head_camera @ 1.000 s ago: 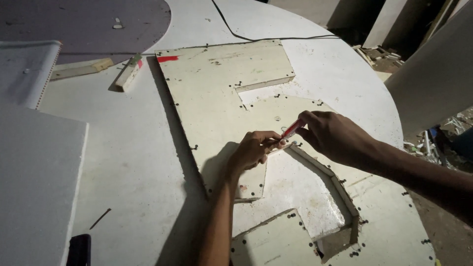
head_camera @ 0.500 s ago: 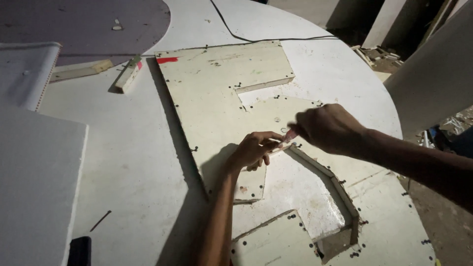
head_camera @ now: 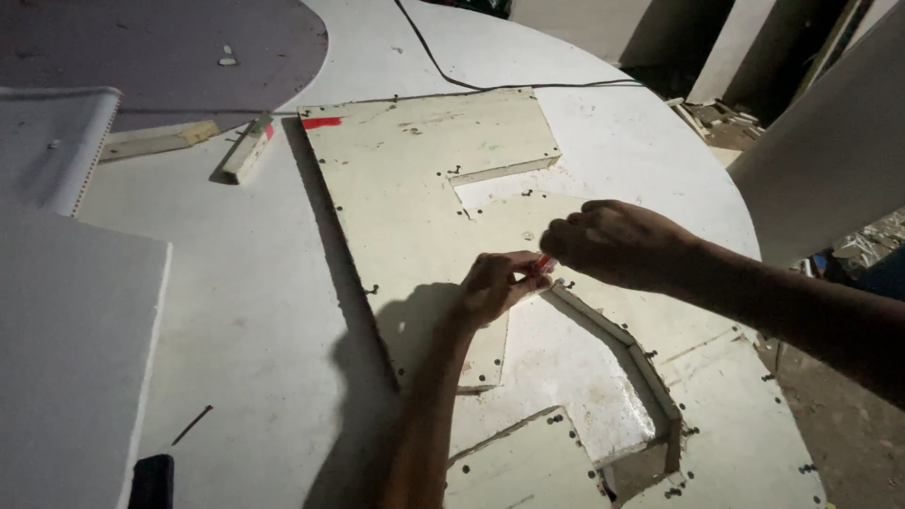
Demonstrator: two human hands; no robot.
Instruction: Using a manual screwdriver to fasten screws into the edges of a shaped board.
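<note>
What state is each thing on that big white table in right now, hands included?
Left hand: fingertips pinched at the red tool's tip.
Right hand: closed around the red tool.
Red tool: held between both hands, mostly hidden.
Cream cut-out panel: lying flat.
Wooden block: lying loose.
Black cable: slack across the table.

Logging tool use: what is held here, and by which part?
A thin red pencil-like tool, mostly hidden, is pinched between the left hand and right hand; the exact part gripped cannot be told.

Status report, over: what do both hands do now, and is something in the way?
Left hand and right hand both pinch a small red tool at the cutout edge of the cream panel. Nothing between them.
</note>
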